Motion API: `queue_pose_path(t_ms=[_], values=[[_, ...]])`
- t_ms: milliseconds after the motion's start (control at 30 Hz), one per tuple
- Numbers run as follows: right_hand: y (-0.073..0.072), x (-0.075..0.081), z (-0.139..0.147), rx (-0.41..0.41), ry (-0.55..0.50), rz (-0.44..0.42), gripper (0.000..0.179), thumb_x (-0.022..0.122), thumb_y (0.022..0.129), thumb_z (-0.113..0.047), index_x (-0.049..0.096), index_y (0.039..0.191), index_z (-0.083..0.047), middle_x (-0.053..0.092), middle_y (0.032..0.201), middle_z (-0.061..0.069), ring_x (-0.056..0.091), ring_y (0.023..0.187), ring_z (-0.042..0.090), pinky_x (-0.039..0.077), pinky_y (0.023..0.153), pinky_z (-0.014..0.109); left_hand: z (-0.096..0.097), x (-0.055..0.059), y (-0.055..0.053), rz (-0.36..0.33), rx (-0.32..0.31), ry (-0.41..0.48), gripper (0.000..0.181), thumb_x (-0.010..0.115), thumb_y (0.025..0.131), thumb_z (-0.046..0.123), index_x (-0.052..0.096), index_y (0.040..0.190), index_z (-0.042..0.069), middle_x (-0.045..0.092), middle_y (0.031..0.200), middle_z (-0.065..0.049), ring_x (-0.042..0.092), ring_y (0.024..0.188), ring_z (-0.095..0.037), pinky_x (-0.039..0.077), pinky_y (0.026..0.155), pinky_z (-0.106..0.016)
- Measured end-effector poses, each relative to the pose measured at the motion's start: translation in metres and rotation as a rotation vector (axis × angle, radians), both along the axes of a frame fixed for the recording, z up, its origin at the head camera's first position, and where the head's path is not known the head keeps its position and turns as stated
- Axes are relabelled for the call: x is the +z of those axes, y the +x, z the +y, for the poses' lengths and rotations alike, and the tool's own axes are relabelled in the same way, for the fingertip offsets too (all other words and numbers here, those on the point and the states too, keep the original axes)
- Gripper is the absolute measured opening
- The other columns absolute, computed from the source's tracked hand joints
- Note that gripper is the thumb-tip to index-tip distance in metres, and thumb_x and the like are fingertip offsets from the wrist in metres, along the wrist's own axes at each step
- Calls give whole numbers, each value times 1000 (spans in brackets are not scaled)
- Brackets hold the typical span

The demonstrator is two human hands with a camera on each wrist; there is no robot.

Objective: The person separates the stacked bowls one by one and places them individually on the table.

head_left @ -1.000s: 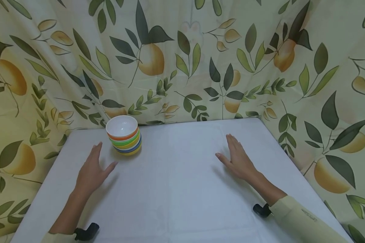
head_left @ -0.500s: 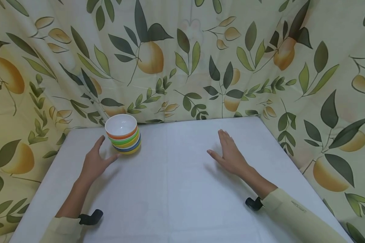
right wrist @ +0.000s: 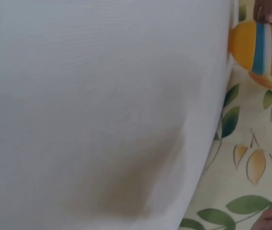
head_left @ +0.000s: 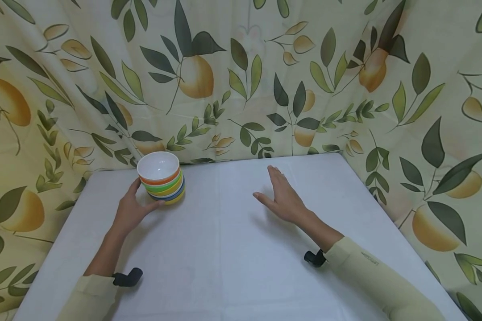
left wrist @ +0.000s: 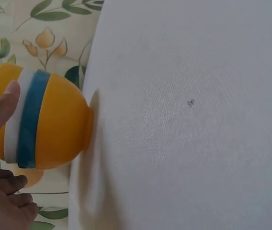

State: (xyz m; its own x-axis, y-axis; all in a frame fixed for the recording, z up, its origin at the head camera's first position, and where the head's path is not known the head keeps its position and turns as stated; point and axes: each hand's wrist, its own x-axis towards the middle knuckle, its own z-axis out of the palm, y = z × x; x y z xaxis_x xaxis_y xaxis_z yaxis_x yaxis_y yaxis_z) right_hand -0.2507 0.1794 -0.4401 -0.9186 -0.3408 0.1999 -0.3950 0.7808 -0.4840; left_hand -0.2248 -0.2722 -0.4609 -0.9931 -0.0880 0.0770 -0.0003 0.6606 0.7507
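Observation:
A stack of several colourful bowls point(head_left: 162, 183) with white insides stands upright near the back left of the table. My left hand point(head_left: 130, 209) is at its left side, thumb across the front of the lower bowls. In the left wrist view the thumb point(left wrist: 6, 108) lies over the yellow and white bands, while the other fingers bend beside the stack point(left wrist: 61, 122); part of the hand is hidden. My right hand point(head_left: 283, 198) hovers over the right half of the table, fingers straight, thumb apart, holding nothing. Only its edge shows in the right wrist view.
A white cloth covers the table point(head_left: 225, 258). Behind and beside it hangs a curtain point(head_left: 241, 102) printed with fruit and leaves, close behind the bowls. A black device point(head_left: 127, 277) sits at the left wrist and another black device point(head_left: 315, 258) at the right.
My left hand has moved forward and right, up to the bowl stack. My right hand has moved left and slightly forward over the table. The stack stays in its place.

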Motion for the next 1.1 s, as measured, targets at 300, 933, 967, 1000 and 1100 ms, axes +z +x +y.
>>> queue_pose_path(t_ms=[300,933,967,1000,1100], values=[[-8,6,-38,40,-47,-3,99,58,101,-61,15,167,-1,20,173,18,13,160,31,19,129,52,-1,-13,-11,-41,9,46,121,90,85,40,11,166,-2,22,168,-32,18,154,-51,22,122,-70],[-28,25,-102,107,-72,-53,106,60,96,-70,18,168,-4,21,173,14,19,159,30,27,127,52,2,-31,-21,-46,-7,75,112,92,83,34,23,163,-4,30,165,-30,24,153,-50,23,123,-67],[-29,27,-105,111,-74,-54,106,60,95,-70,17,168,-5,22,173,14,20,159,31,28,126,53,2,-30,-22,-44,-5,76,112,92,83,33,23,163,-3,31,165,-29,24,153,-49,23,123,-67],[-30,29,-108,114,-75,-56,107,60,95,-71,18,168,-6,22,173,14,21,158,31,29,125,54,3,-30,-23,-45,-5,77,112,93,82,33,23,163,-3,32,165,-29,24,153,-49,23,123,-66],[-33,36,-116,119,-68,-69,108,60,94,-73,17,168,-8,20,173,13,22,158,30,31,125,54,4,-28,-26,-47,-4,70,112,94,81,31,24,163,-2,33,165,-28,25,153,-48,23,124,-65]])
